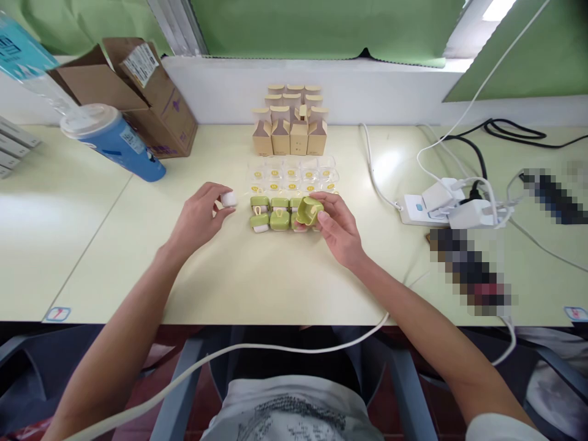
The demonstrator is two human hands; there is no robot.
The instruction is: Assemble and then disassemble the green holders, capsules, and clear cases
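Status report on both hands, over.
Left hand: pinching small white rounded piece. Right hand: holding hollow green cover. Cover partly hides small green-and-white cases.

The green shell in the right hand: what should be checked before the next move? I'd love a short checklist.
1. White piece secure in the left hand: ok, held at the fingertips.
2. Green shell secure in the right hand: ok, held between thumb and fingers.
3. Shell's inside empty: cannot tell, too small to be sure.
4. All green cases in view: not ok, the shell and right hand hide some.
5. Blue cup apart from the left hand: ok, off to its left.
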